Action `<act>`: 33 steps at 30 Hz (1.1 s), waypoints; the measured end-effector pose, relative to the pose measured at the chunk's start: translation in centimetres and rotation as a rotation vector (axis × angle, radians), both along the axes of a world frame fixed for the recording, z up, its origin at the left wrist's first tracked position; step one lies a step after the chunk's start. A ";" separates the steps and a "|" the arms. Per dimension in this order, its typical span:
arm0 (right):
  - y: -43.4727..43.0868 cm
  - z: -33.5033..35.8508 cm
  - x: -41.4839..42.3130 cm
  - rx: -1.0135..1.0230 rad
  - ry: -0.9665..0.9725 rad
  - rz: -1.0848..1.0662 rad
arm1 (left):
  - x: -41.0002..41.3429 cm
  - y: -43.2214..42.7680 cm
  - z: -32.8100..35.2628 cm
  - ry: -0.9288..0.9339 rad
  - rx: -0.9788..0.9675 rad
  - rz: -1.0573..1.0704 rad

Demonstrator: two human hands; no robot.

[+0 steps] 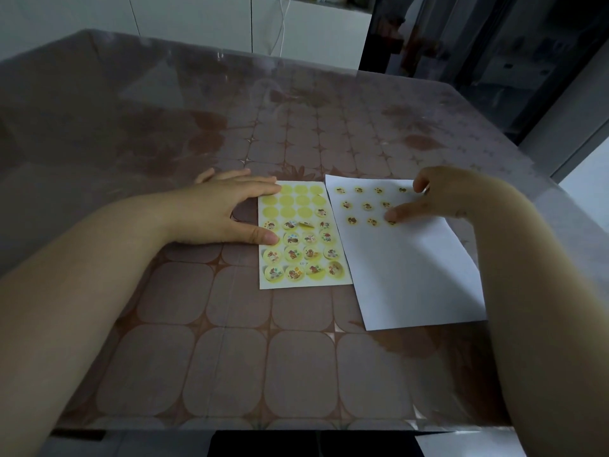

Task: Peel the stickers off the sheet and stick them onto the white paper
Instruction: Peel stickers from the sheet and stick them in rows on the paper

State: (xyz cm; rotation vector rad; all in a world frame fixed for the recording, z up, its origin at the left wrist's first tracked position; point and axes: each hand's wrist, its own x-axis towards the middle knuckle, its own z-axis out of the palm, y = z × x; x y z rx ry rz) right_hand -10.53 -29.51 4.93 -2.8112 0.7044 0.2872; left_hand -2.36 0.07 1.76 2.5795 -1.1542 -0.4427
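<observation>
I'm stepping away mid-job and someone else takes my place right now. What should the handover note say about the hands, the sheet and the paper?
Left hand: flat, fingers straight, pressing the left edge of the pale yellow rectangular sticker sheet onto the brown patterned table.
Right hand: a fingertip presses a small round cartoon sticker onto the white paper sheet, which lies right of the sticker sheet.
Done: about ten stickers on the paper, in three rows; the sheet's top rows are bare.
Left: the sheet's lower rows are full; a half-lifted sticker sits among them.
</observation>
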 end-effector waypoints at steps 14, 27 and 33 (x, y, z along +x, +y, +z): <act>7.4 -1.3 1.1 0.283 -0.329 0.461 | 0.0 0.1 -0.1 -0.029 -0.014 -0.007; 7.7 -1.1 1.0 0.353 -0.347 0.330 | -0.6 -0.1 0.2 -0.008 -0.010 0.012; 7.8 -1.1 0.8 0.414 -0.308 0.304 | -0.5 -0.1 0.0 -0.017 0.002 0.014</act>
